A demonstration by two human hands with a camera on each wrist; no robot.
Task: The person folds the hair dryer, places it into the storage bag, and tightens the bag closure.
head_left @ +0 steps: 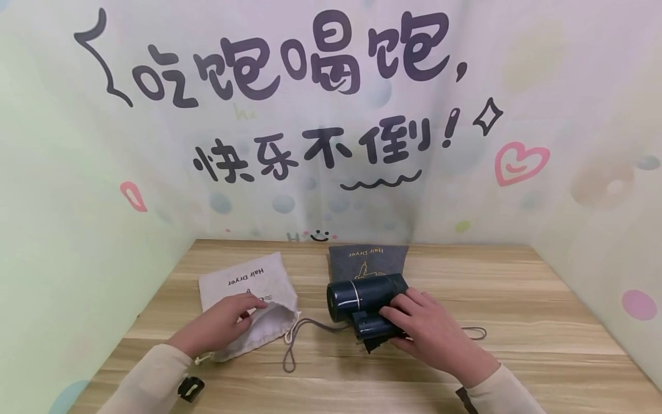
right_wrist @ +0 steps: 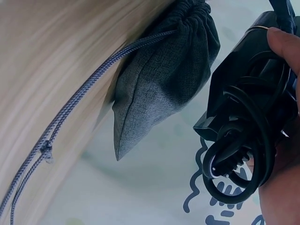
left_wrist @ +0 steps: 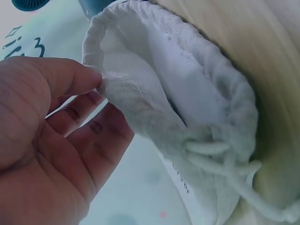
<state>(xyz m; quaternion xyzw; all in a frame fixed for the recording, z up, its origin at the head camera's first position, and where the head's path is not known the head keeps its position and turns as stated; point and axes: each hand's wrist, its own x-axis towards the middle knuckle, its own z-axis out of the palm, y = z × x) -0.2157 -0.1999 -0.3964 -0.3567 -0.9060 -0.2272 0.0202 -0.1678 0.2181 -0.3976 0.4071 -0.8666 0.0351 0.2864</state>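
A white drawstring bag [head_left: 216, 287] printed "Hair Dryer" lies on the left of the table, its mouth facing me. My left hand [head_left: 227, 322] pinches the bag's rim between thumb and finger; in the left wrist view the mouth gapes and the pale lining shows. My right hand [head_left: 434, 333] grips a dark blue hair dryer [head_left: 369, 296], folded, above the table right of the white bag. Its black cord [right_wrist: 268, 140] is looped in a bundle beside the handle in the right wrist view. Behind the dryer lies a dark grey drawstring bag [head_left: 341, 261], partly hidden by it.
The grey bag's drawstring [head_left: 291, 351] trails left toward the white bag, with another loop [head_left: 478, 332] to the right. The wooden table [head_left: 517, 287] ends at a printed cloth backdrop [head_left: 455, 213], with light side walls left and right.
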